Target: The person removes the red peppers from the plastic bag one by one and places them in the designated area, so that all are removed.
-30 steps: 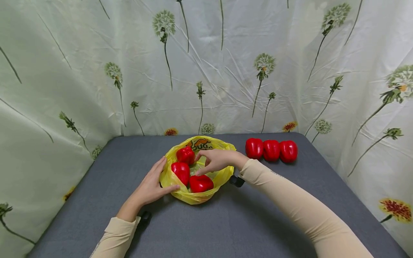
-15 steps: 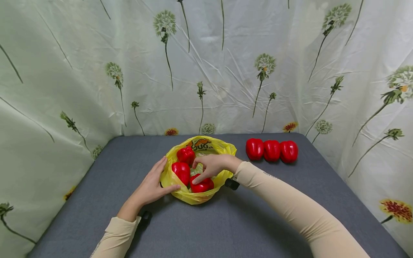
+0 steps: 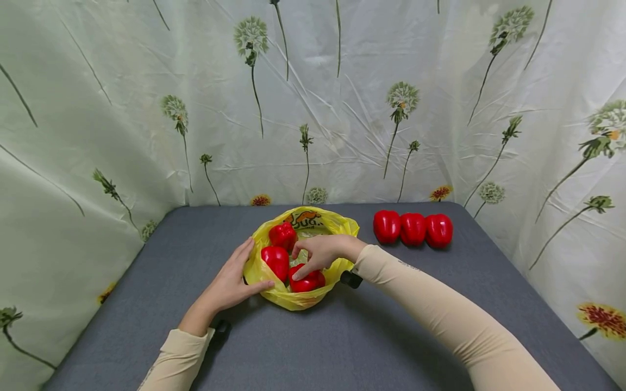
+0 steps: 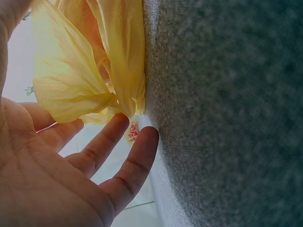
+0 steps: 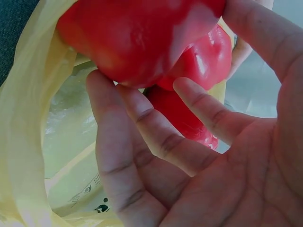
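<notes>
A yellow plastic bag (image 3: 350, 228) stands with its mouth spread wide, and 3 red bell peppers sit inside it. One bell pepper (image 3: 282, 235) lies at the back left, another bell pepper (image 3: 275, 262) at the left, and the front bell pepper (image 3: 313, 281) near the front rim. My right hand (image 3: 320, 252) reaches into the bag and holds the front pepper, thumb on one side and fingertips against the other. My left hand (image 3: 227, 282) rests against the bag's left side with fingers extended, the thumb by the front rim. In the left wrist view its fingers (image 4: 137, 163) lie beside the yellow plastic.
A row of 3 more red bell peppers (image 3: 413, 228) stands at the back right of the grey table (image 3: 303, 347). Behind the table hangs a pale curtain (image 3: 362, 136) with a dandelion print.
My right hand has come down and towards me, from above the peppers onto the front one, and has kept still over the last half second. The left hand stays in place.
</notes>
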### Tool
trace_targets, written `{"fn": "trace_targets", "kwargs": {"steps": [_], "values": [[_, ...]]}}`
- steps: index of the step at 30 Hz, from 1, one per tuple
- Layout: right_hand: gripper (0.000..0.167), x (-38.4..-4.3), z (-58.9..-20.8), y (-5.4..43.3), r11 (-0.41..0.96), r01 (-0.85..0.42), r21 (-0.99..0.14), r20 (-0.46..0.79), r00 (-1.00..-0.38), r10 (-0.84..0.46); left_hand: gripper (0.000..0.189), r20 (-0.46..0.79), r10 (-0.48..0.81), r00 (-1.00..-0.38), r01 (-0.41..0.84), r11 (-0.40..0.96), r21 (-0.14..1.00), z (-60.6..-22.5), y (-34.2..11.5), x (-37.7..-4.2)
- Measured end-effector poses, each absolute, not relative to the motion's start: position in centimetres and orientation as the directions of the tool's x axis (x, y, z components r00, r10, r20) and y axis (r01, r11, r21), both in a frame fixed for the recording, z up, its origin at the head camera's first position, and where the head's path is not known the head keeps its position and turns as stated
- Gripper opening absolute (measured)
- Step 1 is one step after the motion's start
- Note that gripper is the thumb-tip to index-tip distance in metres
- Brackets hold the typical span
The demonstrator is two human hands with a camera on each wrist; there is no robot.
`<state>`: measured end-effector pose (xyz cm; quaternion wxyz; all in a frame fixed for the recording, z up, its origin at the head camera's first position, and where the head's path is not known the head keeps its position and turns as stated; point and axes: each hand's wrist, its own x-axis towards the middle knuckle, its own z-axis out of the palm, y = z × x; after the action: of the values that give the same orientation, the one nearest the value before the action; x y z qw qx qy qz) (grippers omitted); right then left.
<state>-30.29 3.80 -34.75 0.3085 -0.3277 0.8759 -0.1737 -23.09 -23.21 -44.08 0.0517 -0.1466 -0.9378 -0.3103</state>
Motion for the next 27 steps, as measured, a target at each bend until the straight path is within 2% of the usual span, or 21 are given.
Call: {"fn": "trace_targets", "kwargs": {"steps": [10,27], "values": [[0.059,-30.7,-34.5,3.8,0.734,-0.443,-0.515,-0.442,-0.597,-0.67,0.115,0.183,0.239,-0.953,0.301,0.772,0.56,-44.1,-23.1,-23.1],[0.057,-31.4,-34.6,3.9,0.717,-0.492,-0.494,-0.4,-0.603,-0.69,0.116,0.18,0.234,-0.955,0.295,0.765,0.573,-44.0,-23.1,-23.0]]}}
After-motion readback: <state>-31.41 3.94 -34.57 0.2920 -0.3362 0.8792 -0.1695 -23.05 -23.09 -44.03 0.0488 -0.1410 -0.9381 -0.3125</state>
